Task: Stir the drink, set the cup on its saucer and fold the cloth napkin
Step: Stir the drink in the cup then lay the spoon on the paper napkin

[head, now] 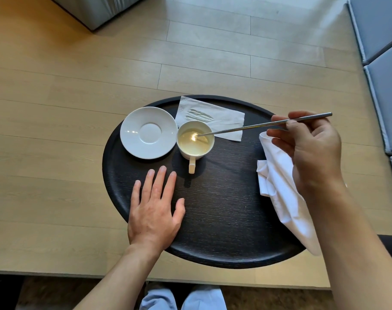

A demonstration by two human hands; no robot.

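A white cup (187,152) of pale yellowish drink stands on the round black table (219,209), its handle toward me. My right hand (311,151) pinches a thin metal stirring rod (242,128) whose tip dips into the drink. The empty white saucer (148,132) lies just left of the cup, touching or nearly touching it. A crumpled white cloth napkin (280,186) lies on the table's right side, partly under my right hand and forearm. My left hand (155,209) rests flat on the table, fingers spread, below the saucer and empty.
A white paper napkin (221,118) lies flat behind the cup at the table's far edge. Light wooden floor surrounds the table. Grey-blue cushions (382,63) run along the right, and a grey furniture piece (94,10) stands at the far left. My knees (183,298) show below.
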